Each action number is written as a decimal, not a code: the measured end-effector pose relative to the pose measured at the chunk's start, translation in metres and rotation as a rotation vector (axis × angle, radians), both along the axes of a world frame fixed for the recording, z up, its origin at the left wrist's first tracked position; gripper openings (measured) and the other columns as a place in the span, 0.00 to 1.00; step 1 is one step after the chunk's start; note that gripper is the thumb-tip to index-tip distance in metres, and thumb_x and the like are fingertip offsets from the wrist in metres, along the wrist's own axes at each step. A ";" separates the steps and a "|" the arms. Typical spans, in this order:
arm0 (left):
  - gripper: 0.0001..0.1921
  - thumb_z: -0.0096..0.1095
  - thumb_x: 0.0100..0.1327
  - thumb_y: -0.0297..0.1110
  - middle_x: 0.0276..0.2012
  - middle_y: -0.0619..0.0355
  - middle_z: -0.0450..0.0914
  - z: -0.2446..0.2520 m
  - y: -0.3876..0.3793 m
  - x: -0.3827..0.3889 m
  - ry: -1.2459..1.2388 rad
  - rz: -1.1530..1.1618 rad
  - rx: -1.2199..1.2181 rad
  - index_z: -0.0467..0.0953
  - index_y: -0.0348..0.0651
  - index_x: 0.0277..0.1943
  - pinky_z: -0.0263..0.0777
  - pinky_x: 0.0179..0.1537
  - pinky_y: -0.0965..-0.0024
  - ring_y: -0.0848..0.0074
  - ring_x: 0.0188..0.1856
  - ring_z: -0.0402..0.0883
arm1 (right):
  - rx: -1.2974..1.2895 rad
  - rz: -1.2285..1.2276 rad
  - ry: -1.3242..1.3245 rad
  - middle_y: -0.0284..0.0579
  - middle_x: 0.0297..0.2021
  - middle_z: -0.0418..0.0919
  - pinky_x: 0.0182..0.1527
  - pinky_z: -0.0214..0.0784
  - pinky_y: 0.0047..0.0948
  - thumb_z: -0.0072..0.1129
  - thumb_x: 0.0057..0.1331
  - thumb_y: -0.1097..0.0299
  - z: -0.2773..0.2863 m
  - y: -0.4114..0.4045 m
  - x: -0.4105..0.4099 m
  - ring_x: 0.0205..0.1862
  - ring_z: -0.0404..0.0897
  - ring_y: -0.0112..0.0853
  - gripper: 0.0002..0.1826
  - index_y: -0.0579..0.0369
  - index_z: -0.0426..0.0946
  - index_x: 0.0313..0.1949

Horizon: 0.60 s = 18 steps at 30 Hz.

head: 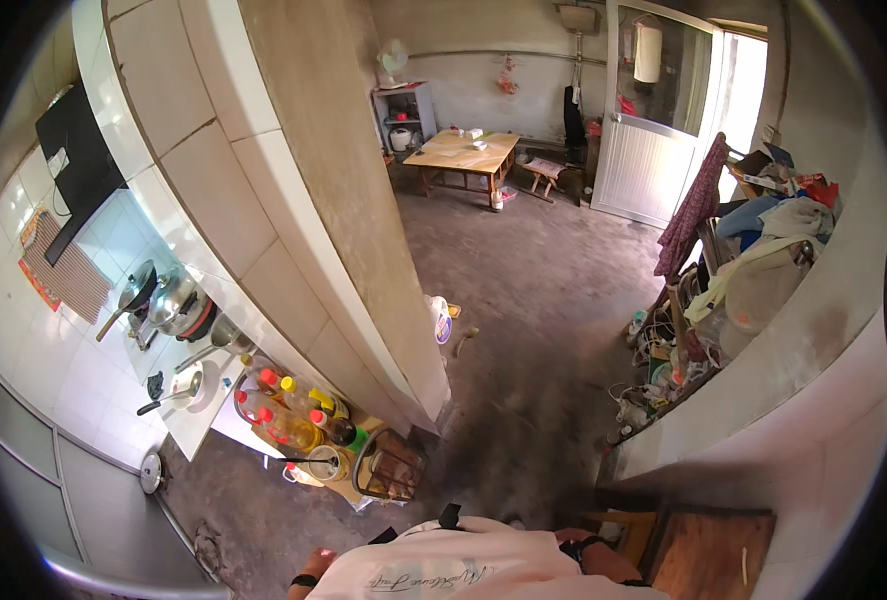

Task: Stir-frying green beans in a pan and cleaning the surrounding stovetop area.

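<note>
Below me is my pale shirt, which bears writing. At its left side my left hand (321, 559) shows only in part, with a dark band at the wrist; its fingers cannot be made out. My right hand (574, 535) is half hidden at the shirt's other side, near a wooden stool or chair part (631, 525). Nearest to the left hand stand several oil and sauce bottles (286, 427), some with red caps. Among them are a tub with a dark-handled utensil (328, 463) and a wire-handled basket (391, 465) of brown contents.
A tiled wall end (323, 225) juts out ahead. Left, a counter (195, 427) holds pans and a pot (180, 304). A low wooden table (462, 154) stands far back by an open door (649, 142). Piled clutter (751, 277) lines the right; a wooden board (713, 559) lies lower right.
</note>
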<state>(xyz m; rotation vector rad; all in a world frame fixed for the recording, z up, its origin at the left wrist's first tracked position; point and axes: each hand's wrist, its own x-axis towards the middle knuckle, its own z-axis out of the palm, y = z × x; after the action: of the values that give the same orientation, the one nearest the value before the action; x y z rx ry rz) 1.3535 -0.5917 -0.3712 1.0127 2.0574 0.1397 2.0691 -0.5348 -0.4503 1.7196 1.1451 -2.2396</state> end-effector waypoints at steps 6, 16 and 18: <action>0.22 0.58 0.60 0.46 0.47 0.45 0.79 0.088 0.027 -0.008 0.139 -0.102 -0.117 0.74 0.36 0.49 0.70 0.51 0.63 0.61 0.51 0.78 | -0.097 -0.144 0.019 0.34 0.42 0.79 0.40 0.65 0.37 0.59 0.55 0.41 -0.001 -0.028 -0.050 0.43 0.74 0.29 0.28 0.42 0.77 0.50; 0.20 0.52 0.63 0.49 0.48 0.51 0.79 0.108 0.036 -0.067 0.144 -0.197 -0.222 0.76 0.44 0.49 0.69 0.53 0.66 0.63 0.52 0.76 | -0.249 -0.348 0.011 0.39 0.44 0.79 0.45 0.64 0.35 0.56 0.56 0.38 -0.007 -0.043 -0.092 0.45 0.73 0.29 0.31 0.49 0.76 0.50; 0.19 0.51 0.63 0.48 0.50 0.51 0.78 0.113 0.041 -0.055 0.201 -0.270 -0.241 0.77 0.46 0.49 0.69 0.54 0.67 0.64 0.53 0.76 | -0.268 -0.387 0.012 0.40 0.44 0.79 0.46 0.64 0.35 0.56 0.57 0.38 -0.007 -0.048 -0.093 0.46 0.73 0.29 0.32 0.51 0.76 0.50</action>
<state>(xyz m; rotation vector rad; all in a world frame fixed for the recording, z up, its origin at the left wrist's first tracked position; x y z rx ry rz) 1.2985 -0.5507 -0.2580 1.1758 2.0305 -0.3545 1.9758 -0.5824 -0.4571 1.9430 0.5087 -2.4734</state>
